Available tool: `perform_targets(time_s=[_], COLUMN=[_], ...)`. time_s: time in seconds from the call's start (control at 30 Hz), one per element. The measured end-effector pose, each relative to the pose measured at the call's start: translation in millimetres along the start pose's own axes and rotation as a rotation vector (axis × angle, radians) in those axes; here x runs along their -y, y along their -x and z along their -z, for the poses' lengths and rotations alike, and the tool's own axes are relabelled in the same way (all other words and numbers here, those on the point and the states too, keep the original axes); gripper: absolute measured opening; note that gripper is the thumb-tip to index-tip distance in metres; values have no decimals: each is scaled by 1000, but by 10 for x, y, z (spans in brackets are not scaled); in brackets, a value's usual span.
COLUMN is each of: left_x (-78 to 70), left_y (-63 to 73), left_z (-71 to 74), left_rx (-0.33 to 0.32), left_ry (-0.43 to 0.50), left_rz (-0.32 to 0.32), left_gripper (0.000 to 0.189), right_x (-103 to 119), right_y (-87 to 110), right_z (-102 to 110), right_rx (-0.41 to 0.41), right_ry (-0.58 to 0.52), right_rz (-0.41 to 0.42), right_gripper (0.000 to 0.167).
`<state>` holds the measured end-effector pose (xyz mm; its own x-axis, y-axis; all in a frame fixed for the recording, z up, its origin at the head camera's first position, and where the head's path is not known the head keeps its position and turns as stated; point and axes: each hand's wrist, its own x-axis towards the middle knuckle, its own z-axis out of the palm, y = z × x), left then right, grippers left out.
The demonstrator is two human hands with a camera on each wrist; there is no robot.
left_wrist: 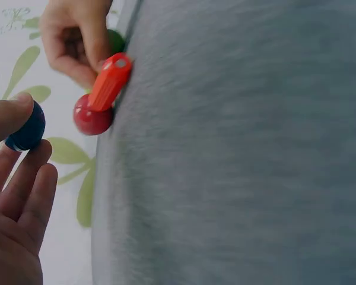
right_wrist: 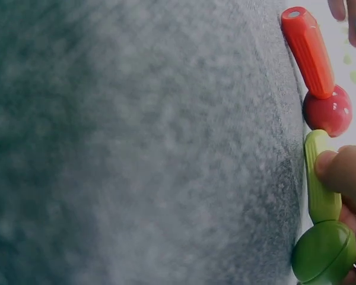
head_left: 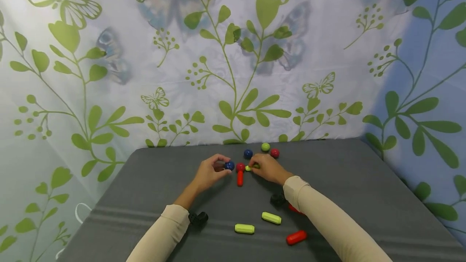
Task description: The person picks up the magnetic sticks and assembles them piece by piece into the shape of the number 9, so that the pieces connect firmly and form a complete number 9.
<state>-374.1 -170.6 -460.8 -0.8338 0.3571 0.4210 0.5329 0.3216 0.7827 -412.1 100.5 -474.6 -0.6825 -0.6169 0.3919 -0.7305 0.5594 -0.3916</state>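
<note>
My left hand [head_left: 211, 171] pinches a blue ball [left_wrist: 29, 127] between thumb and fingertips, just left of a red ball [head_left: 240, 167]. A ribbed red rod [right_wrist: 308, 53] joins onto that red ball and points toward me on the table. On the other side, my right hand [head_left: 268, 168] pinches a yellow-green rod [right_wrist: 323, 178]. One end of this rod meets the red ball; a green ball [right_wrist: 323, 252] is on its other end, mostly covered by the hand in the head view. A gap shows between the blue ball and the red ball.
Behind the hands lie another blue ball [head_left: 248, 153], a light green ball [head_left: 265, 146] and a second red ball [head_left: 274, 153]. Nearer are two yellow-green rods [head_left: 244, 228] and a red rod [head_left: 296, 237]. Another red piece [head_left: 294, 209] is partly under the right forearm. A patterned curtain [head_left: 204, 72] borders the grey table [head_left: 153, 197].
</note>
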Motion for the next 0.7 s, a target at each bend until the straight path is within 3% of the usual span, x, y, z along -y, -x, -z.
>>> perform_targets(time_s=[0.2,0.47,0.7], left_x=[20,38,4], left_y=[105,97,176], left_z=[-41,-101,-135], left_rx=[22,25,109], left_ry=[1,-13,-24], left_rz=[-6,8,31], left_gripper=[30,33,33], right_x=[23,39,61], right_y=[-5,-9,-9], right_z=[-18,-9,9], right_rx=[-26,-22,-24], right_ry=[-27,-36,-50], right_rz=[-17,-39,-43], right_gripper=[11,11,11])
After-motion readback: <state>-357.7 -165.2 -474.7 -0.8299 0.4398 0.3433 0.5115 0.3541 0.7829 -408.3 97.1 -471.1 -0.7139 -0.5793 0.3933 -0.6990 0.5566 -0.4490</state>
